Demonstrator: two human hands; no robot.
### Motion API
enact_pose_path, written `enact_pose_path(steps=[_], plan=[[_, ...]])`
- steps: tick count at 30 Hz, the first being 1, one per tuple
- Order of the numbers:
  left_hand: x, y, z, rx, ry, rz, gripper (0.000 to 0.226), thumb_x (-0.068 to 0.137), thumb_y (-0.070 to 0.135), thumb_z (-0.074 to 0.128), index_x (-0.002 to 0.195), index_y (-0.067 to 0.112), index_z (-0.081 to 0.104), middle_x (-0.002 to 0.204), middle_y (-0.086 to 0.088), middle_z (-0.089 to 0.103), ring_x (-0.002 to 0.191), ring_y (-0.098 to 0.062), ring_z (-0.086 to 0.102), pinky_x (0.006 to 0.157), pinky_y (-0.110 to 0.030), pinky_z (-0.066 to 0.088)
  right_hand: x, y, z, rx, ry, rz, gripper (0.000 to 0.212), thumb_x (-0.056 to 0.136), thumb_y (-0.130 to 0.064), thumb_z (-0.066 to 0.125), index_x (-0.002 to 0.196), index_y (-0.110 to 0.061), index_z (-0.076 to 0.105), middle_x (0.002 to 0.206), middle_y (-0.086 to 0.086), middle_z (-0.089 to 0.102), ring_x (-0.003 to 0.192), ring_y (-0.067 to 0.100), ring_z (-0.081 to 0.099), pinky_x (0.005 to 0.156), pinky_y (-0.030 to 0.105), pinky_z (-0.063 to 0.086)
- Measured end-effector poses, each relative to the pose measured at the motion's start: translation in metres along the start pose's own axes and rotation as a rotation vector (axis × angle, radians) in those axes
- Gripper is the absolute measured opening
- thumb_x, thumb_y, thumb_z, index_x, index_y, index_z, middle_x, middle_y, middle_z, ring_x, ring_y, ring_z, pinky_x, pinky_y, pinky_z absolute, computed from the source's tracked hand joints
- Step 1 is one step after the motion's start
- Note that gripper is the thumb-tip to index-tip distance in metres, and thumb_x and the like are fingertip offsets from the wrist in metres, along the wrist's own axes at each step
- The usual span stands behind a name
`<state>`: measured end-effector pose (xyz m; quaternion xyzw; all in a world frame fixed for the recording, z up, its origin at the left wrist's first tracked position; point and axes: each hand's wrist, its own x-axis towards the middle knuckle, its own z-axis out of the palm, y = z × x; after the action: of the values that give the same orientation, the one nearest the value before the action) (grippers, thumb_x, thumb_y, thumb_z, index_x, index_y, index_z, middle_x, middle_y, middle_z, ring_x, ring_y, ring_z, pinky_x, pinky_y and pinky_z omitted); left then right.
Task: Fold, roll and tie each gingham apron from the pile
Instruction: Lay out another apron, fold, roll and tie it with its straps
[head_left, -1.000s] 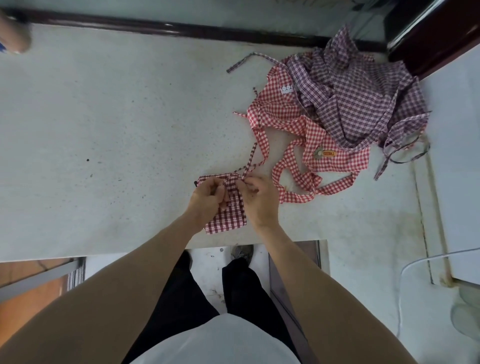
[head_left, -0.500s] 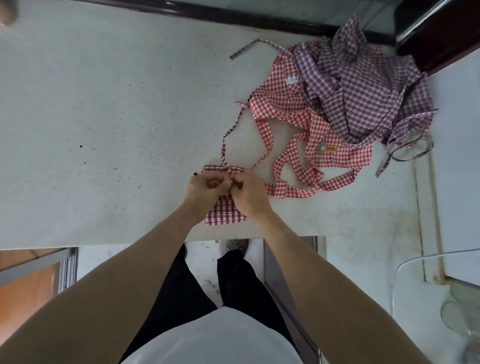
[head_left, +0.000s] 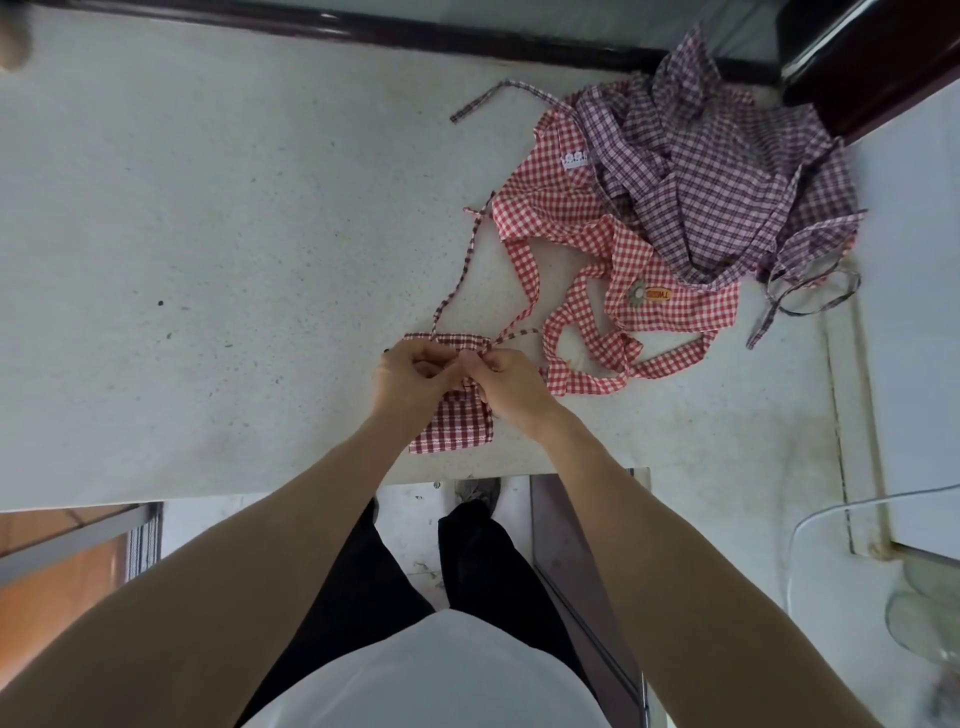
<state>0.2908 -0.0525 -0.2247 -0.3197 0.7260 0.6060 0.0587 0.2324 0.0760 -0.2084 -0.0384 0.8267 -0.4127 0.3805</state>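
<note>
A small rolled dark-red gingham apron (head_left: 457, 426) lies near the front edge of the pale stone counter (head_left: 218, 249). My left hand (head_left: 413, 376) and my right hand (head_left: 511, 387) meet on top of it, each pinching its thin tie strap (head_left: 462, 270). One end of that strap trails away toward the back, a short end sticks out to the right. Behind and to the right lies the pile: a bright red gingham apron (head_left: 597, 244) with loose looped straps and a purple gingham apron (head_left: 722, 176) on top of it.
The counter's front edge runs just below the roll, with the floor and my legs beneath. A dark rail (head_left: 363, 31) borders the back of the counter. A white surface (head_left: 914, 312) rises at the right, and a clear curved object (head_left: 857, 525) sits at the lower right.
My hands have drawn together over the roll and pulled the strap tighter around it. The long strap end now lies stretched toward the back instead of looped near the roll.
</note>
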Motion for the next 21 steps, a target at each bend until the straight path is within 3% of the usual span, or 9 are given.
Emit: enact_pose_path(steps=[3,5,8,10,13,16,19,21], plan=[[0.008,-0.003,0.0,0.301,0.123,0.153,0.021,0.076,0.025,0.083,0.073,0.011,0.069,0.089,0.004,0.057,0.071,-0.006,0.054,0.067,-0.021,0.05,0.007,0.0,0.002,-0.164,0.002,-0.054,0.05,0.106,-0.034,0.044,0.059,-0.017,0.046,0.05,-0.006,0.039,0.04,0.004,0.034,0.043,0.016,0.026],[0.012,-0.004,-0.002,0.468,0.153,0.276,0.024,0.073,0.029,0.084,0.074,0.008,0.072,0.099,-0.002,0.056,0.086,-0.016,0.052,0.08,-0.034,0.049,0.011,0.001,0.002,-0.246,-0.016,-0.085,0.045,0.107,-0.032,0.041,0.069,-0.012,0.051,0.06,-0.001,0.046,0.049,0.009,0.04,0.051,0.022,0.031],[0.015,-0.001,-0.014,0.739,0.182,0.436,0.024,0.064,0.034,0.086,0.074,0.014,0.077,0.118,-0.006,0.057,0.114,-0.028,0.043,0.1,-0.045,0.034,0.015,0.003,0.004,-0.299,-0.033,-0.104,0.035,0.108,-0.027,0.041,0.092,-0.003,0.061,0.076,0.007,0.055,0.061,0.016,0.048,0.059,0.031,0.037],[0.017,0.002,-0.021,0.93,0.125,0.635,0.021,0.065,0.034,0.085,0.073,0.017,0.077,0.125,-0.006,0.057,0.122,-0.031,0.038,0.104,-0.045,0.024,0.016,0.001,0.005,-0.281,-0.005,-0.083,0.036,0.107,-0.031,0.043,0.095,-0.003,0.061,0.075,0.004,0.055,0.059,0.013,0.047,0.055,0.024,0.035],[0.023,0.008,-0.029,1.082,-0.142,0.942,0.016,0.078,0.024,0.079,0.09,0.016,0.073,0.103,-0.004,0.065,0.104,-0.028,0.057,0.098,-0.04,0.035,0.019,-0.003,0.007,-0.348,-0.011,-0.077,0.03,0.106,-0.029,0.045,0.098,-0.004,0.061,0.085,0.007,0.061,0.065,0.013,0.052,0.058,0.022,0.036],[0.023,0.016,-0.029,1.05,-0.44,0.749,0.021,0.099,0.018,0.053,0.119,0.02,0.059,0.111,-0.002,0.062,0.089,-0.024,0.064,0.08,-0.033,0.048,0.022,-0.003,0.005,-0.361,-0.019,-0.082,0.027,0.105,-0.022,0.046,0.1,-0.002,0.065,0.095,0.011,0.066,0.08,0.021,0.06,0.069,0.027,0.041],[0.021,0.017,-0.025,1.092,-0.375,0.668,0.019,0.104,0.02,0.042,0.122,0.021,0.05,0.111,-0.001,0.065,0.073,-0.023,0.065,0.066,-0.038,0.056,0.021,-0.003,0.004,-0.342,-0.008,-0.09,0.041,0.106,-0.031,0.045,0.068,-0.018,0.052,0.067,-0.005,0.053,0.059,0.01,0.047,0.057,0.021,0.033],[0.017,0.016,-0.027,1.11,-0.323,0.697,0.021,0.104,0.024,0.043,0.121,0.021,0.055,0.105,0.0,0.071,0.069,-0.022,0.066,0.06,-0.035,0.055,0.022,-0.004,0.004,-0.319,0.002,-0.07,0.047,0.104,-0.04,0.045,0.061,-0.022,0.044,0.059,-0.008,0.044,0.053,0.006,0.04,0.052,0.02,0.029]])
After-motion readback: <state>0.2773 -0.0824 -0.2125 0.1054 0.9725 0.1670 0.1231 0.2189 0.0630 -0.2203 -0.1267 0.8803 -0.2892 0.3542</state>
